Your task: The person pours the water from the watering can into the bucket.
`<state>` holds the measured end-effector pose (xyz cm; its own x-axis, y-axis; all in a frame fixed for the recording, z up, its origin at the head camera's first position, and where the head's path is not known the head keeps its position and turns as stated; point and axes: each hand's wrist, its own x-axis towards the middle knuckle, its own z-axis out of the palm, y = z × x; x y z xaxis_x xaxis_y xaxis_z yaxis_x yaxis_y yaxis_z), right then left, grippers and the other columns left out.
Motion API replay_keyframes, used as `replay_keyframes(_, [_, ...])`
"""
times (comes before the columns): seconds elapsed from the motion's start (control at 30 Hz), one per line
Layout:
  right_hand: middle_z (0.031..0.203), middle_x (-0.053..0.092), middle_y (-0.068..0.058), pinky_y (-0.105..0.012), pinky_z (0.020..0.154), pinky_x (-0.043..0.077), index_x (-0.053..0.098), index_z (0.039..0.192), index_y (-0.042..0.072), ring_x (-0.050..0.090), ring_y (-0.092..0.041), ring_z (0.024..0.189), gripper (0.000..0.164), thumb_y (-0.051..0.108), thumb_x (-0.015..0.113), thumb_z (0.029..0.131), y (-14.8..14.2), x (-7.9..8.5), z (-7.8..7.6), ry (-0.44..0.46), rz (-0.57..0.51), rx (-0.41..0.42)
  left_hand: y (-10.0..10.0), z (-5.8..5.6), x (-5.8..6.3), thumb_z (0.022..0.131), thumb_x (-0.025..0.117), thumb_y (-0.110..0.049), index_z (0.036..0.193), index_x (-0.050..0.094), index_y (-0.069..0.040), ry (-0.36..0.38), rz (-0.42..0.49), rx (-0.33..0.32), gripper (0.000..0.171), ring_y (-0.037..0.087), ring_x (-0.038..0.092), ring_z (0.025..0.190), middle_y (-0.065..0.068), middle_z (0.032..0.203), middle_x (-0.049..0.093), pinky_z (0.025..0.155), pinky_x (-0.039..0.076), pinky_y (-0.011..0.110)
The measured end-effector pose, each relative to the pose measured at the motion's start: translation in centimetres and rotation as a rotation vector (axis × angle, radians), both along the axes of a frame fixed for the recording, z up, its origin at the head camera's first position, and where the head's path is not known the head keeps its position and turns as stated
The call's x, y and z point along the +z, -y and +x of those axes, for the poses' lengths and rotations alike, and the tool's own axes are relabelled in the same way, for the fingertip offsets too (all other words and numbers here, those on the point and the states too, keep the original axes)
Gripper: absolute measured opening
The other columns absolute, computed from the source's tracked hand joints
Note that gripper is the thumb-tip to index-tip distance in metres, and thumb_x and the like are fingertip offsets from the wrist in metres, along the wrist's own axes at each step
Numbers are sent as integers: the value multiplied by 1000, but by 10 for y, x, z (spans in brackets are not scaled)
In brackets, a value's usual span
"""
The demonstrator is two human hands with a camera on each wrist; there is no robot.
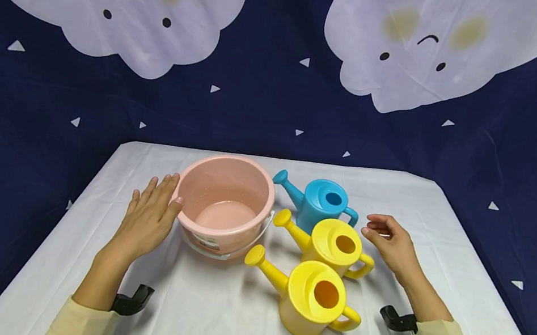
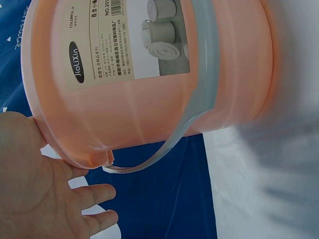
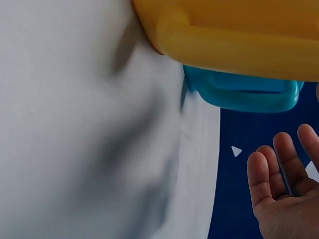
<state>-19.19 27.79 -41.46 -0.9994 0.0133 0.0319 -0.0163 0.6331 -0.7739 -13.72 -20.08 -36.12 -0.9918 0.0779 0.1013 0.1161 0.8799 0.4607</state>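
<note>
With fingers stretched out, my left hand (image 1: 147, 222) rests against the left rim of a pink plastic bucket (image 1: 228, 178) in the head view. The left wrist view shows the thumb side at the rim, the other fingers spread past it. A paper label (image 2: 104, 55) is on the bucket's wall, and its pale carrying handle (image 2: 202, 84) hangs down. My right hand (image 1: 393, 251), fingers loosely bent and holding nothing, hovers right of a blue watering can (image 1: 313, 213). Nearer to me stand a yellow watering can (image 1: 322, 238) and a second yellow watering can (image 1: 297, 306).
The three cans stand in a slanting row right of the bucket, spouts to the left and handles to the right. A white cloth (image 1: 206, 319) covers the table. Behind it hangs a dark blue curtain (image 1: 254, 120) with clouds and small triangles.
</note>
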Motion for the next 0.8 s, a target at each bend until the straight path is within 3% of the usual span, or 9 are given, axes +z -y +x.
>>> replay_keyframes(0.4, [122, 56, -18, -47, 95, 45, 49, 131, 9, 53, -31, 111, 60, 51, 57, 89, -2, -2, -13, 11, -15, 43, 0, 0, 0, 101, 17, -51, 153, 7, -20, 3, -5, 5, 62, 36, -2, 148, 15, 160, 10, 114, -3, 64])
replay_keyframes(0.57, [124, 55, -18, -46, 94, 46, 49, 132, 8, 52, -32, 112, 58, 48, 58, 90, -1, -4, -18, 39, -4, 56, 0, 0, -2, 101, 18, -51, 153, 7, -19, -3, -2, 3, 62, 37, -2, 148, 16, 159, 10, 113, -4, 64])
replay_keyframes(0.8, [125, 57, -17, -35, 88, 47, 50, 131, 10, 52, -30, 113, 56, 47, 58, 90, 0, -6, -25, 53, -8, 81, 0, -1, -4, 101, 18, -50, 153, 7, -19, -10, -6, 6, 62, 37, -1, 148, 15, 159, 10, 113, -3, 65])
